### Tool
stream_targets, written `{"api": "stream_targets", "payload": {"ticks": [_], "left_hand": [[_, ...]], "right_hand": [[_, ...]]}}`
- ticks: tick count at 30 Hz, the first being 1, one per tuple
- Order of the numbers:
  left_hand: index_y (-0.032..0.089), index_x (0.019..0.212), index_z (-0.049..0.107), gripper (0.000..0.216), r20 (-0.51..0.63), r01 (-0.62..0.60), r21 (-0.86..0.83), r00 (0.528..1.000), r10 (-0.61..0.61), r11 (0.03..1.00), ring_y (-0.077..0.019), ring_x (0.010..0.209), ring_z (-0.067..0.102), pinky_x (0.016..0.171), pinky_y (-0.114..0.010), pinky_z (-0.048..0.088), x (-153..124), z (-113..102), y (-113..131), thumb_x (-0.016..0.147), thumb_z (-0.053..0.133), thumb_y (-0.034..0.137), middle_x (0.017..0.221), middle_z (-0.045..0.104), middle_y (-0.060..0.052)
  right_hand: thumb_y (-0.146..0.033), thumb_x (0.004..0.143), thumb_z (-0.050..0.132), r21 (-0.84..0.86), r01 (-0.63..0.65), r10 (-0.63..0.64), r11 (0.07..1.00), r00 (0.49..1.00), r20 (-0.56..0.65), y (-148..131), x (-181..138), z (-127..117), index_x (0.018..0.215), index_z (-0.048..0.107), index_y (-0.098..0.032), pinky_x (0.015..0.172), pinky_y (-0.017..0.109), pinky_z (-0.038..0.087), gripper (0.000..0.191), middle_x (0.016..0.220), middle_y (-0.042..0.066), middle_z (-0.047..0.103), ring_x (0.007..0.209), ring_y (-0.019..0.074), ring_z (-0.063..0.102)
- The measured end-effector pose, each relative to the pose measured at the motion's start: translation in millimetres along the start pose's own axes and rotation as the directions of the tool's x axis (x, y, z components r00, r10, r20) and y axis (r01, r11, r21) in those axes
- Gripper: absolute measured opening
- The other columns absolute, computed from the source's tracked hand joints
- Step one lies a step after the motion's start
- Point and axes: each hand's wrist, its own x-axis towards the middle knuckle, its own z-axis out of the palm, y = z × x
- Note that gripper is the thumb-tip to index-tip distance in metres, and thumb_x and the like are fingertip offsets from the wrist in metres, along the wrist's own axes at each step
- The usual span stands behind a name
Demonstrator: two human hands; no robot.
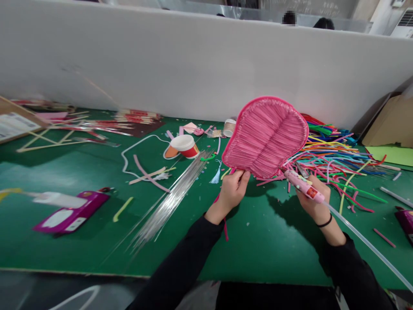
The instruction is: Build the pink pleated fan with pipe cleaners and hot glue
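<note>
The left hand point(232, 187) is closed on the lower edge of the pink fan point(266, 135). The thumb and fingers pinch it at about seven o'clock of the fan's outline and hold it upright above the green table point(97, 172). The right hand point(314, 200) is wrapped fully around a pink glue gun point(303, 186). Its nozzle points to ten o'clock and comes to the fan's lower right edge, at about five o'clock of the fan. I cannot tell if the tip really touches. A clear glue stick point(368, 245) runs out of the back of the gun toward four o'clock, over the wrist.

At three o'clock from the fan, very near, lies a heap of coloured stems point(335, 150), and some loose ends reach under the gun. At nine o'clock from the left hand there is a bundle of thin wires point(171, 200), and behind it a paper cup point(185, 145) lying on its side. A purple packet point(69, 213) lies far at nine o'clock.

I think the main danger is the nozzle. The fan is held only by one small pinch, so it can turn under the push of the gun, and the glue would then land on the ribs instead of the rim. The left fingers are also close to the seam and could be burned. The long glue stick could catch loose stems and drag them.
</note>
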Motion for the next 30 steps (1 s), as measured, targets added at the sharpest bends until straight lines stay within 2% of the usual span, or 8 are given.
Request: {"api": "stream_targets", "payload": {"ticks": [19,30], "left_hand": [[0.024,0.06,0.04,0.036,0.004,0.019,0.015,1.0,-0.019,1.0,-0.0141,0.043,0.045,0.049,-0.029,0.03,-0.5,-0.1,-1.1,0.094,0.044,0.034,0.046,0.044,0.002],[0.023,0.061,0.041,0.035,-0.038,-0.034,0.02,0.999,0.035,0.999,-0.0137,0.041,0.045,0.047,-0.029,0.029,-0.4,0.0,-1.2,0.095,0.045,0.03,0.046,0.044,0.003]], "right_hand": [[-0.027,0.083,0.062,-0.019,0.0,0.001,1.0,0.999,0.038,2.9,-3.4,0.8,0.066,0.039,-0.024,0.05,0.024,0.031,0.028,0.057,-0.006,0.044,0.049,0.009,0.041],[-0.024,0.083,0.06,0.023,0.049,-0.049,0.999,0.998,0.03,-1.7,0.3,-0.6,0.067,0.037,-0.024,0.048,0.024,0.031,0.028,0.056,-0.006,0.045,0.048,0.0095,0.043]]}}
